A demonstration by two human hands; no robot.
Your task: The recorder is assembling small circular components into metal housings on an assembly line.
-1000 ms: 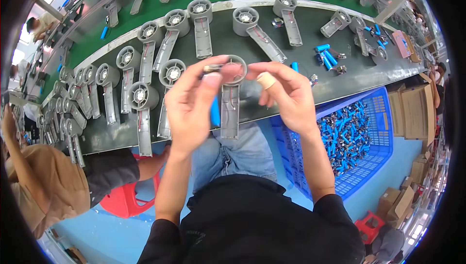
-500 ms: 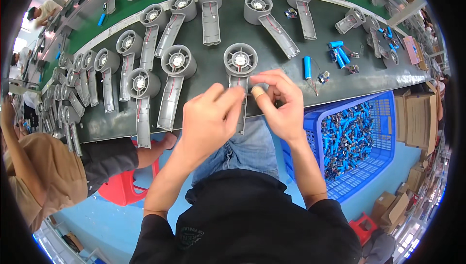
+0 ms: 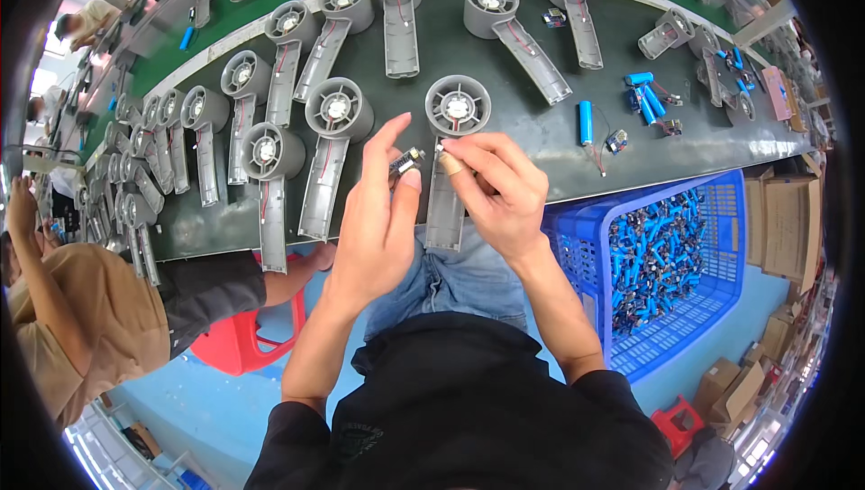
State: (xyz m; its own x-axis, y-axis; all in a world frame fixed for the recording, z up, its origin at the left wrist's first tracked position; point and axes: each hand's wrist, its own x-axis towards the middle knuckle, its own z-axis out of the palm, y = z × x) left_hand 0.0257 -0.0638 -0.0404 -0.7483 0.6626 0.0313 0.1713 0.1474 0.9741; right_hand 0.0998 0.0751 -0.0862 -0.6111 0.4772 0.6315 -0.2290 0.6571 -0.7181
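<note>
Left hand (image 3: 371, 229) pinches circuit board (image 3: 407, 162); right hand (image 3: 505, 191), grip unclear, partly hides central grey housing (image 3: 445, 213); blue basket (image 3: 651, 359) stands at right.

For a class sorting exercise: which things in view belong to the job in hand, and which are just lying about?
Likely in the job:
small dark circuit board, in the left hand
grey plastic fan housing with long trough-like handle, under the right hand
blue plastic lattice crate of blue cylindrical cells

Apparently lying about:
red plastic stool, lower right
brown cardboard boxes
</note>
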